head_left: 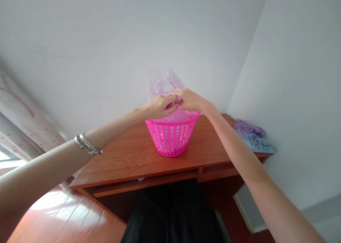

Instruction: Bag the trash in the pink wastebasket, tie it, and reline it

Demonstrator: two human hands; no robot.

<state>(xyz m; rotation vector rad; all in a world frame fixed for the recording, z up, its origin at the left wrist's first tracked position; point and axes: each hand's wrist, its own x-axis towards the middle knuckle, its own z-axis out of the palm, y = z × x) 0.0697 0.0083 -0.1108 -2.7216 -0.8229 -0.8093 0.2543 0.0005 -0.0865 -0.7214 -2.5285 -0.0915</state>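
A pink plastic basket (172, 138) with slotted sides stands upright on the wooden desk. Inside it sits a thin, see-through purple plastic bag (162, 85), whose handles stick up above the rim at the back. Over the basket's mouth, my left hand (159, 107) and my right hand (185, 98) meet, fingertips close together. Both are closed, pinching the bag's film between them. The exact grip of the fingers is partly hidden, and the bag's lower part shows only through the slots.
The brown wooden desk (117, 156) stands against the wall, with a drawer front (218, 172) at right. On its right end lie a crumpled purple plastic bag (249, 128) and a light blue patterned item (258, 142). A curtain (23, 119) hangs at left.
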